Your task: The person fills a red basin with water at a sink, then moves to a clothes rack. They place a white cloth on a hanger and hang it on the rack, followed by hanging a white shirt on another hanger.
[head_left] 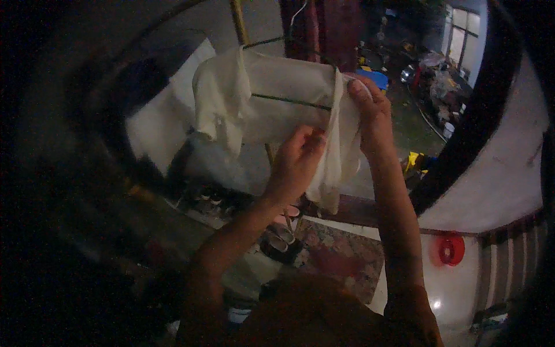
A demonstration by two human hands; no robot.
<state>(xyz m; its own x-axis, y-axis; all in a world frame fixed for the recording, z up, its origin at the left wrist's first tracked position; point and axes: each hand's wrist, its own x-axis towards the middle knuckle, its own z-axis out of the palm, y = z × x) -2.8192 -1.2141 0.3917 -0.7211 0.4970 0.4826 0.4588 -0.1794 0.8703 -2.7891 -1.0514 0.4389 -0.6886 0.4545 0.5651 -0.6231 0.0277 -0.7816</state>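
A thin cream shirt (289, 78) hangs spread in front of me, its front open and its loose edges drooping. Dark thin rods (289, 101) show at its top and across its opening. My right hand (373, 107) is closed on the shirt's upper right part, thumb on top, beside a pale curved edge I cannot make out clearly. Lower and to the left, my left hand (298, 159) has its fingers curled together at the right front edge of the shirt, pinching the cloth. The fingertips there are partly hidden and dim.
Below lie a patterned mat (341, 257) and several shoes (280, 237). A red round object (450, 248) sits on the pale floor at right. Beyond the doorway are a blue basin (373, 78), yellow items (417, 163) and clutter along a wall. A yellowish pole (239, 23) rises behind the shirt.
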